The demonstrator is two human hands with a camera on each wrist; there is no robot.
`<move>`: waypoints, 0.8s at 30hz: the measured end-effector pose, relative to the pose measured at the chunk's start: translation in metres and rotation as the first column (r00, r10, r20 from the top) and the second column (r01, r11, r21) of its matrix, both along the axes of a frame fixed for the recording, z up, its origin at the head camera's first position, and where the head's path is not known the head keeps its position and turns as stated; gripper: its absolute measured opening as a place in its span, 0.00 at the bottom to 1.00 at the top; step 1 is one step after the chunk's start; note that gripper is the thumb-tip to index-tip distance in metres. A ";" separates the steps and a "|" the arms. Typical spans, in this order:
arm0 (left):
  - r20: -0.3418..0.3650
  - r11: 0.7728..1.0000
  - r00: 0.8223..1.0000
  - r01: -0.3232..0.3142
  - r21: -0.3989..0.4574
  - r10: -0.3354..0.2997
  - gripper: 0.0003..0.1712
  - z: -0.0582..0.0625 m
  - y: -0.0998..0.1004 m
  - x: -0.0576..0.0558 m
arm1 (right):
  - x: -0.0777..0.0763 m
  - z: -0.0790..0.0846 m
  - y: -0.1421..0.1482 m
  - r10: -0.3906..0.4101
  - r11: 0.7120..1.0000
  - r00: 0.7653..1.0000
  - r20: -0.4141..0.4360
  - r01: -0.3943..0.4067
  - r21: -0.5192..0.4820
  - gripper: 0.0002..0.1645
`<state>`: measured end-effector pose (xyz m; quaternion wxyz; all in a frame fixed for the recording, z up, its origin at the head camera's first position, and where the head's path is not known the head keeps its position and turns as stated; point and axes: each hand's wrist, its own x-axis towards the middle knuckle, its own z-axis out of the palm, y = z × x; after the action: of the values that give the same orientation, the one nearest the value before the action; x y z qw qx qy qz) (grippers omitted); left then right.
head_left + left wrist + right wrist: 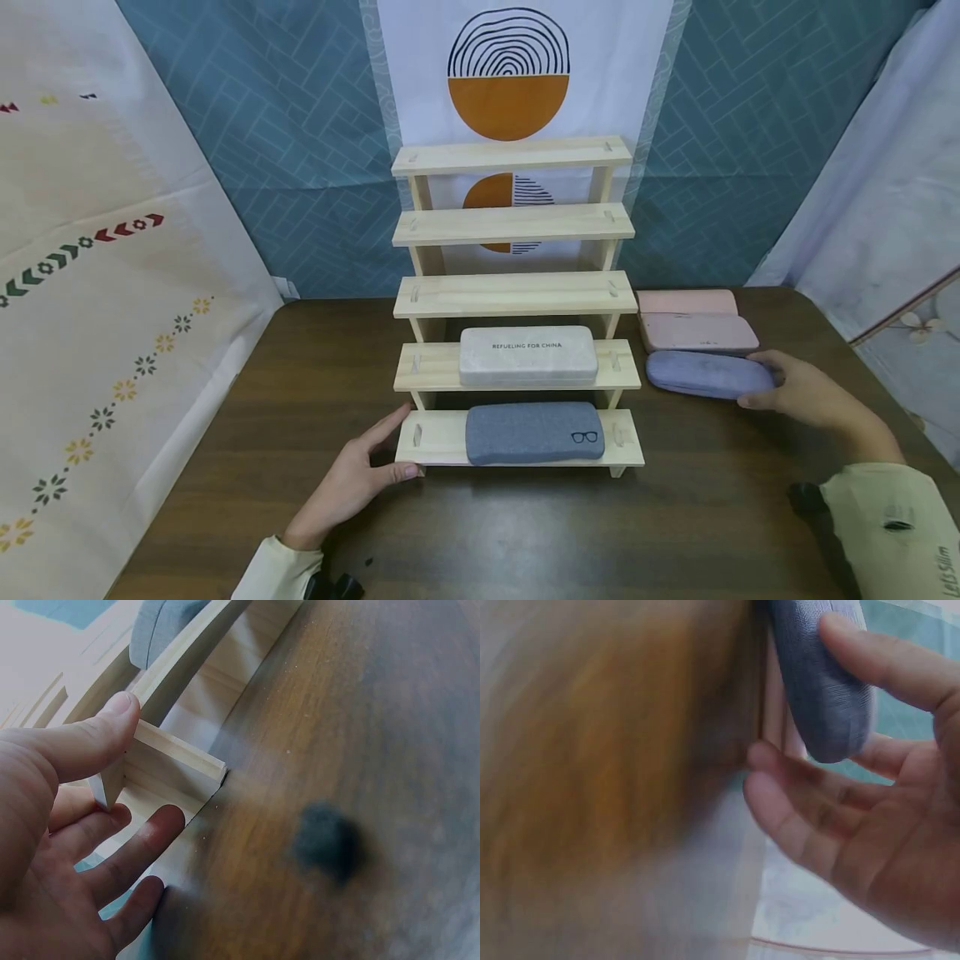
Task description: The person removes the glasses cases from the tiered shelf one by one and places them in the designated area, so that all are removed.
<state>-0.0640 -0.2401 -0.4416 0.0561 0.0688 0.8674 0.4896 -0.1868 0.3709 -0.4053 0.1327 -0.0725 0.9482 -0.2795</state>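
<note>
A tiered wooden display rack [517, 293] stands on the table. My left hand [352, 479] holds the left end of its lowest step, thumb at the front corner and index finger toward the back; in the left wrist view the thumb [112, 727] lies on the board's edge. On that step lies a blue-grey glasses case [535, 433] with a glasses print. A pale grey glasses case [528, 355] with lettering sits one step higher. To the right of the rack, my right hand [806, 392] grips the right end of a periwinkle-blue glasses case [705, 374] between thumb and fingers.
Behind the periwinkle case lie a mauve-pink case [697, 332] and a lighter pink case [686, 302], close to the rack's right side. A patterned blue cloth [322, 150] hangs behind the brown table [525, 542]. White cloths hang at both sides.
</note>
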 end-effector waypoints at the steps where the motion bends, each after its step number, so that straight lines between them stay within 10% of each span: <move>1: -0.002 1.000 1.000 0.002 0.003 -0.002 0.51 0.000 0.000 0.000 | 0.001 0.002 0.000 -0.014 0.999 1.000 0.008 0.014 -0.045 0.55; 9: -0.006 1.000 1.000 0.003 0.008 -0.003 0.50 -0.001 0.000 0.000 | 0.011 0.010 -0.001 -0.112 0.883 0.992 0.050 0.123 -0.453 0.41; 16: -0.004 1.000 1.000 0.003 0.008 -0.003 0.50 -0.001 0.000 0.000 | 0.012 0.011 -0.003 -0.121 0.808 0.993 0.014 0.107 -0.579 0.32; 24: -0.001 1.000 1.000 0.002 0.005 -0.002 0.51 -0.001 0.000 0.001 | 0.015 0.013 -0.007 -0.074 0.587 0.997 -0.008 0.037 -0.809 0.33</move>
<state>-0.0633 -0.2399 -0.4427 0.0560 0.0698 0.8662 0.4916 -0.1718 0.3641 -0.3927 0.0572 -0.1009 0.7227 -0.6813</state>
